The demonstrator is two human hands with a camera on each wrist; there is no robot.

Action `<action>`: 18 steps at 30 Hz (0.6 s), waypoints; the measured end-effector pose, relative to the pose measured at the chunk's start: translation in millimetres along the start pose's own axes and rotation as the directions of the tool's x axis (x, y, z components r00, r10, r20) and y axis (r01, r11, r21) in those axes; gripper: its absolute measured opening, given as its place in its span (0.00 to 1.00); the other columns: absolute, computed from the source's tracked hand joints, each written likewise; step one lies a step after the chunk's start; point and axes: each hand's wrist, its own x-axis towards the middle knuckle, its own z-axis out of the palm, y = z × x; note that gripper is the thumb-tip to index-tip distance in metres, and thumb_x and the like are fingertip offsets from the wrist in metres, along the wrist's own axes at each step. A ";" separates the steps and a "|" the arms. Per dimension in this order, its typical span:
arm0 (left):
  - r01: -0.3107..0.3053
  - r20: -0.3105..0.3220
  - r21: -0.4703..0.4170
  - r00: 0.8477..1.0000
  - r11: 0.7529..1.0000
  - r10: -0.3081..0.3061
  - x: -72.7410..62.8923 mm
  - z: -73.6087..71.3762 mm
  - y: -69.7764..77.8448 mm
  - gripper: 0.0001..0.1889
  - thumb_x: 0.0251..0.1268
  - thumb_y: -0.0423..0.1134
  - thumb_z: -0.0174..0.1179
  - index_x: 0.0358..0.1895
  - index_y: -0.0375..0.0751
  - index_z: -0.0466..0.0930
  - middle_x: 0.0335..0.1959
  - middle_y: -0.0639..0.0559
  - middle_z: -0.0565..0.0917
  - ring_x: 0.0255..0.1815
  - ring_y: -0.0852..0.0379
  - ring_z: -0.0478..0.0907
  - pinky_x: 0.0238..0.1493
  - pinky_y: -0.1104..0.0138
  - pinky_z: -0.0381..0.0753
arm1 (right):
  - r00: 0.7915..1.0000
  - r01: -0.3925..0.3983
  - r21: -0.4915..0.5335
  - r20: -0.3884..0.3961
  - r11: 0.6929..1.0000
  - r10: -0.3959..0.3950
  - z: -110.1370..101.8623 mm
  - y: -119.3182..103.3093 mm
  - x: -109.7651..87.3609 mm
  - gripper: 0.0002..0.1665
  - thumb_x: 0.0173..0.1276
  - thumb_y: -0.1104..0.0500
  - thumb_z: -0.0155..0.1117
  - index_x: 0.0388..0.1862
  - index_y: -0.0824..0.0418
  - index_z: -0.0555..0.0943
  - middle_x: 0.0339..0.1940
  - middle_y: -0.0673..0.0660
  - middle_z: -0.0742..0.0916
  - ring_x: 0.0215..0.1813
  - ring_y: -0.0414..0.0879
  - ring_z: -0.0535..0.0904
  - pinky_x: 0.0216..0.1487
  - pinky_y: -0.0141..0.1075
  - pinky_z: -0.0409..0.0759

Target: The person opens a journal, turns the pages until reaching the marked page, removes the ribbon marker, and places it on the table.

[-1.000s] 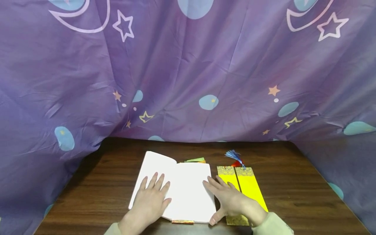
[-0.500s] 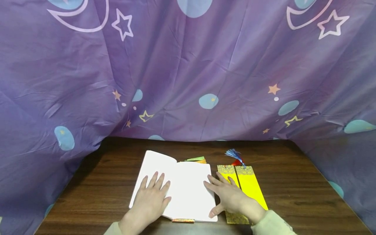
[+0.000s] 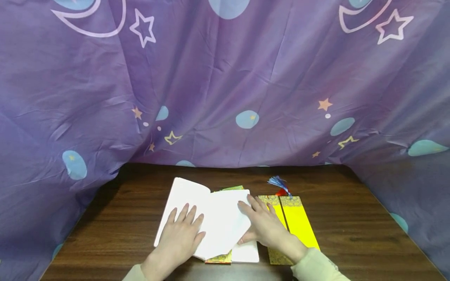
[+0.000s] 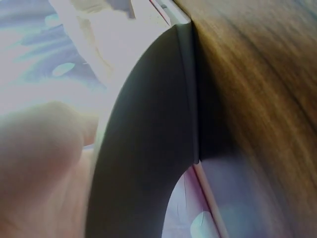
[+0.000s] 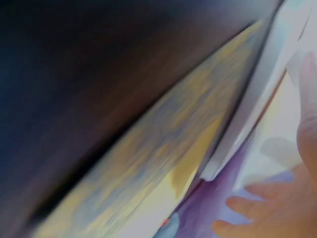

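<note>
An open book [image 3: 191, 195] with blank white pages lies on the table in the head view. My left hand [image 3: 181, 234] rests flat on its left page, fingers spread. At the right side my right hand [image 3: 265, 226] holds a page [image 3: 225, 218], fingers over it and thumb by its raised lower edge. Beneath that page, a bookmark [image 3: 221, 258] with a gold patterned end shows; a green tassel [image 3: 233, 188] sticks out at the top. The curved page [image 4: 143, 134] fills the left wrist view. The right wrist view shows my right fingers [image 5: 252, 208] near the book.
Two yellow bookmarks with gold patterned ends, a left one [image 3: 272, 253] and a right one [image 3: 299, 220], lie right of the book. A blue tassel [image 3: 279, 184] and a red tassel [image 3: 281, 192] extend behind them. A purple cloth [image 3: 225, 78] hangs behind the brown table [image 3: 351, 218].
My right hand has moved slightly left and up, and the right page's lower corner has lifted, uncovering more of the bookmark inside. My left hand has stayed in place.
</note>
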 end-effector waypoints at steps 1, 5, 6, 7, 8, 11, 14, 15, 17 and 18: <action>-0.006 -0.031 0.005 0.999 1.000 0.006 0.4 0.9 -0.7 0.23 0.70 0.52 0.55 0.60 0.43 0.79 0.64 0.38 0.75 0.67 0.37 0.68 0.65 0.40 0.63 | 1.000 0.001 0.040 -0.025 0.999 0.000 0.2 -3.3 1.8 0.67 0.34 0.30 0.77 0.73 0.56 0.67 0.75 0.70 0.62 0.71 0.72 0.59 0.61 0.72 0.59; -0.021 -0.149 0.027 0.988 0.999 0.024 2.4 2.4 -2.3 0.20 0.68 0.50 0.58 0.55 0.42 0.82 0.57 0.39 0.80 0.61 0.38 0.74 0.61 0.42 0.69 | 0.998 0.011 0.270 -0.056 0.963 0.005 -2.0 -20.1 7.4 0.75 0.38 0.33 0.79 0.81 0.54 0.50 0.79 0.70 0.47 0.74 0.70 0.53 0.65 0.63 0.63; -0.021 -0.171 0.023 0.985 1.000 0.025 2.9 2.3 -2.5 0.20 0.67 0.50 0.58 0.55 0.41 0.82 0.56 0.39 0.81 0.60 0.38 0.75 0.61 0.43 0.70 | 0.998 0.010 0.330 -0.054 0.944 0.009 -3.1 -24.9 8.0 0.76 0.39 0.34 0.79 0.81 0.52 0.46 0.79 0.68 0.44 0.75 0.69 0.51 0.66 0.61 0.64; -0.022 -0.192 0.016 0.981 1.000 0.024 3.5 2.2 -2.7 0.19 0.67 0.49 0.59 0.54 0.41 0.82 0.55 0.39 0.82 0.59 0.39 0.76 0.60 0.44 0.71 | 0.999 0.008 0.380 -0.051 0.925 0.013 -4.1 -29.9 8.5 0.77 0.40 0.35 0.79 0.81 0.50 0.43 0.79 0.65 0.42 0.75 0.67 0.50 0.66 0.60 0.65; -0.023 -0.214 0.007 0.976 1.000 0.024 3.9 1.9 -2.9 0.19 0.67 0.49 0.59 0.53 0.40 0.83 0.54 0.39 0.82 0.58 0.39 0.77 0.59 0.45 0.72 | 0.999 0.005 0.423 -0.047 0.906 0.016 -4.6 -34.7 8.9 0.77 0.42 0.35 0.78 0.81 0.47 0.40 0.80 0.62 0.40 0.76 0.65 0.49 0.66 0.59 0.64; -0.028 -0.289 -0.040 0.957 0.999 0.015 5.9 0.5 -4.0 0.19 0.67 0.47 0.60 0.53 0.38 0.82 0.51 0.39 0.83 0.55 0.40 0.79 0.58 0.48 0.75 | 0.999 0.016 0.522 -0.053 0.853 0.013 -3.0 -49.0 9.4 0.73 0.48 0.37 0.77 0.81 0.44 0.38 0.80 0.56 0.45 0.76 0.60 0.52 0.68 0.56 0.63; -0.022 -0.374 -0.093 0.928 0.995 -0.014 8.6 -1.5 -5.1 0.19 0.68 0.45 0.59 0.56 0.36 0.81 0.50 0.37 0.84 0.49 0.41 0.82 0.53 0.50 0.79 | 0.998 0.052 0.568 -0.051 0.822 -0.028 2.3 -63.2 10.0 0.62 0.59 0.39 0.71 0.81 0.47 0.42 0.80 0.53 0.52 0.76 0.54 0.55 0.71 0.53 0.59; -0.018 -0.396 -0.114 0.918 0.993 -0.029 9.3 -2.3 -5.3 0.20 0.69 0.45 0.57 0.57 0.36 0.80 0.51 0.37 0.83 0.48 0.41 0.82 0.51 0.51 0.81 | 0.998 0.066 0.576 -0.049 0.815 -0.047 4.7 -68.1 10.2 0.58 0.63 0.39 0.68 0.81 0.49 0.45 0.80 0.53 0.54 0.76 0.53 0.56 0.71 0.53 0.59; -0.012 -0.429 -0.154 0.901 0.988 -0.056 10.5 -4.3 -5.2 0.20 0.70 0.44 0.55 0.59 0.36 0.78 0.53 0.36 0.82 0.47 0.40 0.83 0.48 0.51 0.82 | 0.995 0.098 0.581 -0.043 0.808 -0.089 9.5 -77.4 10.5 0.50 0.68 0.39 0.61 0.80 0.53 0.50 0.79 0.54 0.56 0.76 0.51 0.56 0.72 0.52 0.57; -0.011 -0.440 -0.169 0.896 0.986 -0.065 10.6 -5.7 -4.8 0.21 0.71 0.44 0.54 0.60 0.37 0.78 0.55 0.36 0.81 0.47 0.40 0.83 0.47 0.51 0.83 | 0.994 0.107 0.583 -0.034 0.805 -0.107 11.3 -81.9 10.5 0.47 0.70 0.39 0.58 0.80 0.54 0.52 0.79 0.54 0.56 0.77 0.50 0.54 0.72 0.51 0.56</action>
